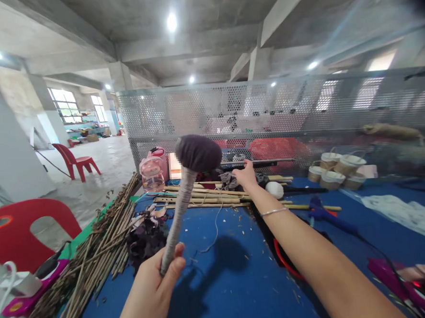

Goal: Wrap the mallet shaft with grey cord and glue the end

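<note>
My left hand is closed round the lower end of a stick wrapped in grey cord, held upright over the blue table. The stick is topped by a rounded dark purple fabric head. My right hand reaches far across the table, a thin bracelet on the wrist, and its fingers rest on dark fabric scraps beside a bundle of pale bamboo sticks. Whether it grips anything is not visible. A white ball lies just right of that hand.
A heap of thin brown twigs and dark purple scraps lie at left. A pink jar, small baskets, a blue glue gun, white cloth, a perforated metal screen and red chairs surround the table.
</note>
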`<state>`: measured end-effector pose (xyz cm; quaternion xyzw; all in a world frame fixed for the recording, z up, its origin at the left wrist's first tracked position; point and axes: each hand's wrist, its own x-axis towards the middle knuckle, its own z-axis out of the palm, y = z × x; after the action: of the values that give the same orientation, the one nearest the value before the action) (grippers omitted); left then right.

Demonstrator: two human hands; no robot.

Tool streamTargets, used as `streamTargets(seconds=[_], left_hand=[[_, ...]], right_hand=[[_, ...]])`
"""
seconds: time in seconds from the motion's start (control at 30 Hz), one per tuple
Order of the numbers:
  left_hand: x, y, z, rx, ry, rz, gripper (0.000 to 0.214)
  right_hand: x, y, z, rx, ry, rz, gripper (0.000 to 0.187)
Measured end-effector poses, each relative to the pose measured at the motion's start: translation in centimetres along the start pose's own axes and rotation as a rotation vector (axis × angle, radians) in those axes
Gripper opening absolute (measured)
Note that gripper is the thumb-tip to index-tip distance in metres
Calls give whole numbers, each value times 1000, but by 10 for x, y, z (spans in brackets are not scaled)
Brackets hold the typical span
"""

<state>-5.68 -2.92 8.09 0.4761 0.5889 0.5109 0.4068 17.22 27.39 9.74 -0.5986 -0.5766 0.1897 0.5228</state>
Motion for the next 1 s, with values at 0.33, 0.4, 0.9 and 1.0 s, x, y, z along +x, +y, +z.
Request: streamTargets(seconds=[0.33, 0.4, 0.9, 1.0], left_hand=[[-31, 13, 20, -105, -336, 151, 38], [-44, 15, 16, -120, -368, 116, 41], [-25, -17, 43, 32, -191, 162, 47], [-7, -26, 68, 9, -187, 115, 45]], right_hand=[[-228, -62, -42, 793, -1550, -50, 73], [-244, -56, -60, 623, -1626, -108, 70], [-216, -7, -146, 42, -647, -123, 43], [-226, -12, -94, 517, -652, -31, 47]])
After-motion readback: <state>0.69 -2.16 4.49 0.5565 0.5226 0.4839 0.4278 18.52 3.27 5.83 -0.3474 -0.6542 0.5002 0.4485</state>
